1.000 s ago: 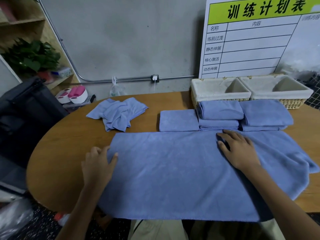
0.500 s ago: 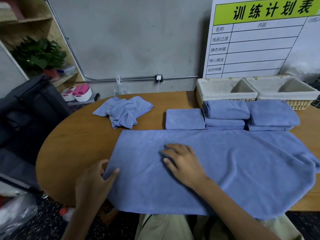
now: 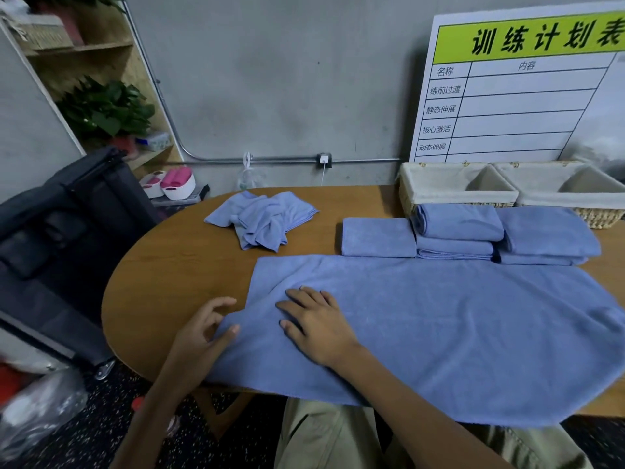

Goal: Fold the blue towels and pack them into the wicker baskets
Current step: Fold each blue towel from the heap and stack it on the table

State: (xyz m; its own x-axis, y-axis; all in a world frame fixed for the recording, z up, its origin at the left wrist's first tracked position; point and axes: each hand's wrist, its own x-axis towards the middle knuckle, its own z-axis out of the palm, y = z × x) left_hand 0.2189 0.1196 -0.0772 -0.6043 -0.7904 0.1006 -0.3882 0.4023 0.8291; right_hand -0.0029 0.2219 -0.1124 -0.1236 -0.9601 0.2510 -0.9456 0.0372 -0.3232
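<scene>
— While the dark bag [image 3: 61, 238] slumps at the far left beside the wooden shelf [image 3: 98, 49] with its potted plant [image 3: 108, 110], what lies on the table [image 3: 176, 265]?

— A crumpled blue towel [image 3: 262, 220] sits toward the table's left rear. Nearer the person, a large blue towel [image 3: 456, 326] is spread flat across the front, its near edge hanging over the table's rim.

— And the hands?

— The left hand [image 3: 203, 336] sits at the spread towel's left edge, fingers loosely curled and apart, the thumb lying on the cloth; whether it pinches the edge cannot be told. The right hand [image 3: 318, 324] lies just beside it, palm down on the towel, fingers straight and slightly spread, pressing the cloth.

— Further right?

— Folded towels line the spread towel's far edge: a single folded towel [image 3: 378, 236], then a stack of two [image 3: 456, 230], then another stack [image 3: 548, 235]. Behind them, touching the stacks, stand two wicker baskets with white cloth liners, the left basket [image 3: 439, 194] and the right basket [image 3: 602, 216], side by side. A whiteboard chart [image 3: 521, 96] with a green header leans against the grey wall behind.
</scene>
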